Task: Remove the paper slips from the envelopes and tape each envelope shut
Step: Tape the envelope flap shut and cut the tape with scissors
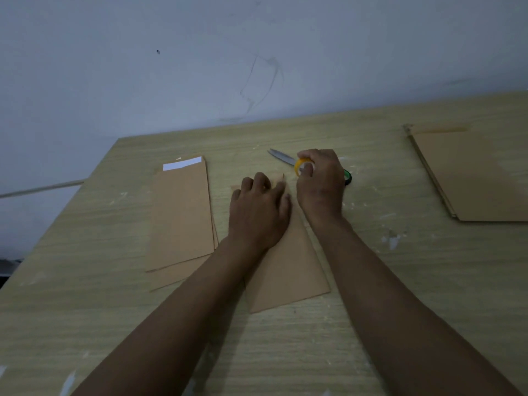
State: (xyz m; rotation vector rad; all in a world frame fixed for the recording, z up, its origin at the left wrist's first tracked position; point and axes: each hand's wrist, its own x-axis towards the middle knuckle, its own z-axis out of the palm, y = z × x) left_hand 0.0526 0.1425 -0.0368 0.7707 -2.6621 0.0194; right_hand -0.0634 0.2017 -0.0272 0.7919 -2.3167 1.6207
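Observation:
A brown envelope (288,270) lies in the middle of the wooden table (371,281), its far end under my hands. My left hand (261,212) presses down on that far end, fingers bent over it. My right hand (321,181) grips a yellow roll of tape (300,164) just beyond the envelope's top right corner. To the left lies a small stack of brown envelopes (181,215); a white paper slip (182,163) sticks out of the top one's far end.
Scissors (281,157) with green handles lie behind my right hand, blades pointing left. A pile of brown envelopes (474,178) sits at the far right of the table. A wall stands just behind the table's far edge. The table's left edge runs diagonally.

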